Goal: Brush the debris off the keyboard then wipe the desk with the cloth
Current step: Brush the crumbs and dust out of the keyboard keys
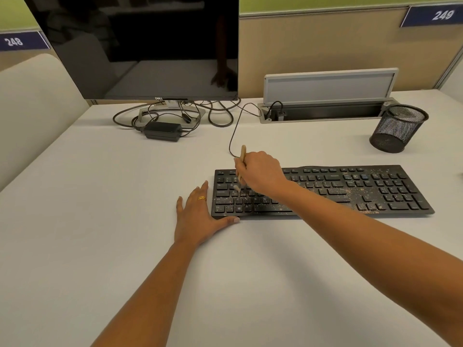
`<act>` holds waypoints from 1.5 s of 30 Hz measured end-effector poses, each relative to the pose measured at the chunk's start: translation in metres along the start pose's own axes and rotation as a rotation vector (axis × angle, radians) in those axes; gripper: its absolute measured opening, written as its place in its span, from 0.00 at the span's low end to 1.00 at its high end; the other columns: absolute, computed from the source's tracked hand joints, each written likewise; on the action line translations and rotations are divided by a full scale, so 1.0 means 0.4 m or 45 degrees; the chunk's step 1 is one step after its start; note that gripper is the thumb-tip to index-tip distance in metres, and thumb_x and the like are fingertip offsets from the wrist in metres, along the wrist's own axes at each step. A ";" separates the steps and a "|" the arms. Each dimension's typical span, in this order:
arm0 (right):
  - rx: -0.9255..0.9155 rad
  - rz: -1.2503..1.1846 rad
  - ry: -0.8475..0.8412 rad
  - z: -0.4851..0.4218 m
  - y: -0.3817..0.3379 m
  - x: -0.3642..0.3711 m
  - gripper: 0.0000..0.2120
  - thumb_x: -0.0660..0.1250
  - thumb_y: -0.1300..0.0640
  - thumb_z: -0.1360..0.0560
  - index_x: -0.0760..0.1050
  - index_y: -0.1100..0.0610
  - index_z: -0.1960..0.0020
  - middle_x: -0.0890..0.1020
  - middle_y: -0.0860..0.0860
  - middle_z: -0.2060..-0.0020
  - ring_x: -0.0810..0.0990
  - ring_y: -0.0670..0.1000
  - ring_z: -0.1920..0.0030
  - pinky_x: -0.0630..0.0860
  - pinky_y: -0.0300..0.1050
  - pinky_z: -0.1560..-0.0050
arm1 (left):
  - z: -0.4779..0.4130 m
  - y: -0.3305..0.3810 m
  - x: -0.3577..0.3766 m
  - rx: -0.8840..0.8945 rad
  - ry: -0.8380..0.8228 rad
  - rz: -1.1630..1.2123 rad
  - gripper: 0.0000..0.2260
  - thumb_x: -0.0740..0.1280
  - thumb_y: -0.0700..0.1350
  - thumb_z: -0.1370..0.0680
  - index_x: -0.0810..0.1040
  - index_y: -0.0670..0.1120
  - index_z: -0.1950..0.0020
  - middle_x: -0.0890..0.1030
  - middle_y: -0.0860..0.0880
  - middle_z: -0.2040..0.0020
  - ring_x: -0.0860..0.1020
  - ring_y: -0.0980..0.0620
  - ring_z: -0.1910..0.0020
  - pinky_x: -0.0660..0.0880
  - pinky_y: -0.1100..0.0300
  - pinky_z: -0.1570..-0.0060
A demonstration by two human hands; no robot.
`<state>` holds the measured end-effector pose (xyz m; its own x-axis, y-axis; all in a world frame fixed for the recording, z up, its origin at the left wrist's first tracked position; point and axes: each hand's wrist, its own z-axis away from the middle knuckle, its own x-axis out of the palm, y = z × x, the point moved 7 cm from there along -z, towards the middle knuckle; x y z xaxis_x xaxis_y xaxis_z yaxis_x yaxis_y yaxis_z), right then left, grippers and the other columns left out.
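A black keyboard lies on the white desk, speckled with pale debris across many keys. My right hand grips a small wooden-handled brush, its pale bristles touching the keys near the keyboard's left end. My left hand lies flat on the desk against the keyboard's left edge, fingers straight, thumb along the front edge, a gold ring on one finger. No cloth is in view.
A dark monitor stands at the back left, with tangled cables and a black power adapter under it. An open cable hatch sits behind the keyboard. A black mesh pen cup stands at the back right.
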<state>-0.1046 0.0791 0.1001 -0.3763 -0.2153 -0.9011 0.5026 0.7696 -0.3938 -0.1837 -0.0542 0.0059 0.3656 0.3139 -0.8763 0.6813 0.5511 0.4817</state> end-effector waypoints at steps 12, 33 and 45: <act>-0.030 0.038 -0.134 -0.029 -0.011 -0.001 0.22 0.52 0.48 0.19 0.78 0.61 0.55 0.83 0.56 0.58 0.80 0.56 0.57 0.74 0.48 0.54 | 0.001 0.002 -0.002 0.003 0.006 0.002 0.57 0.61 0.76 0.43 0.50 0.49 0.22 0.58 0.51 0.23 0.53 0.55 0.23 0.40 0.49 0.25; -0.263 0.097 -0.351 -0.015 -0.004 -0.023 0.19 0.54 0.44 0.20 0.78 0.53 0.49 0.78 0.47 0.61 0.74 0.48 0.60 0.64 0.41 0.63 | 0.003 0.002 -0.007 0.004 0.028 -0.011 0.54 0.67 0.73 0.39 0.51 0.48 0.22 0.58 0.51 0.23 0.54 0.55 0.24 0.41 0.49 0.26; -0.026 -0.063 -0.119 -0.018 0.034 -0.025 0.22 0.52 0.51 0.19 0.79 0.61 0.56 0.84 0.54 0.61 0.81 0.55 0.58 0.76 0.50 0.52 | 0.002 0.003 -0.006 0.006 0.022 0.012 0.55 0.64 0.75 0.41 0.51 0.49 0.22 0.58 0.52 0.23 0.53 0.55 0.24 0.40 0.49 0.25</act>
<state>-0.0997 0.0961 0.1052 -0.3254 -0.3077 -0.8941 0.4686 0.7688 -0.4351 -0.1834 -0.0549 0.0086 0.3608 0.3322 -0.8715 0.6808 0.5448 0.4896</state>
